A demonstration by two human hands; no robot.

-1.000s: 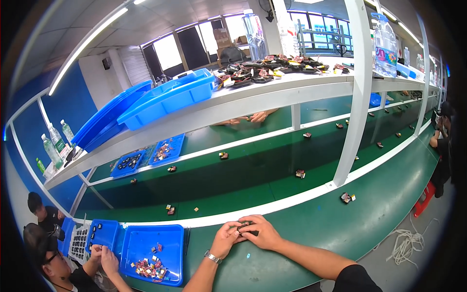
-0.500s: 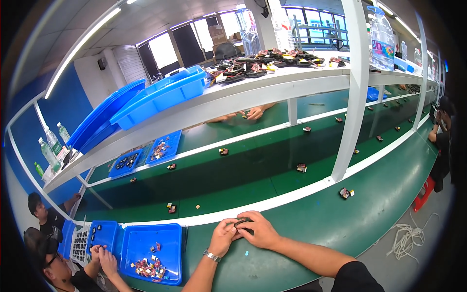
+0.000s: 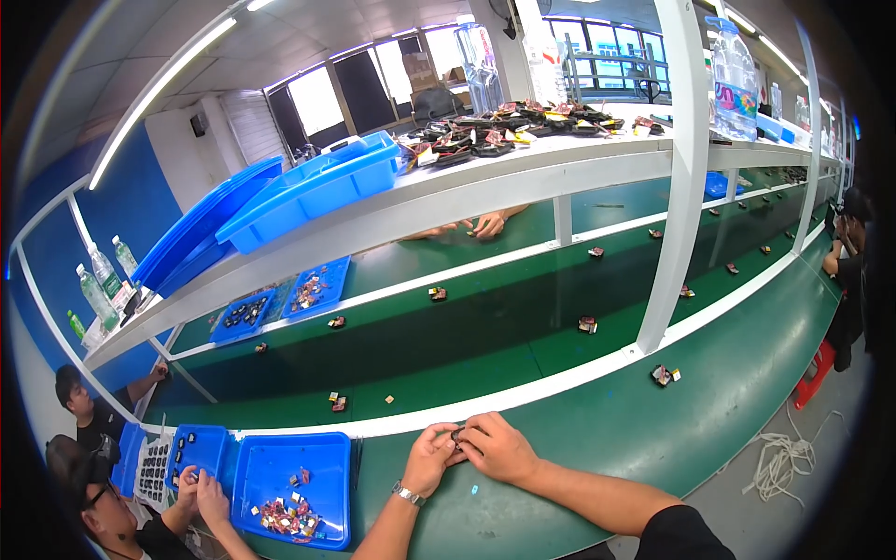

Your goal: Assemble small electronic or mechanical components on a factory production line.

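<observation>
In front of me, over the green bench top [image 3: 579, 448], my left hand [image 3: 427, 461] and my right hand [image 3: 500, 448] meet at the fingertips. Between them is a small black part [image 3: 456, 435], mostly covered by my fingers, so its exact kind cannot be made out. Both hands are closed on it. A tiny light-blue piece [image 3: 474, 489] lies on the bench just below my hands. To the left of my left wrist stands a blue tray [image 3: 291, 450] with a heap of small wired parts [image 3: 287, 519] in it.
Beyond a white rail, a green conveyor belt [image 3: 504, 364] carries several small wired assemblies. One more assembly [image 3: 664, 375] lies on my bench at right, near a white post [image 3: 674, 205]. A co-worker's hands [image 3: 201, 493] work at left. Overhead, a shelf [image 3: 448, 191] holds blue trays and black parts.
The assemblies on the belt have shifted slightly to the right. My fingers have moved a little around the black part, which both hands still hold in nearly the same spot.
</observation>
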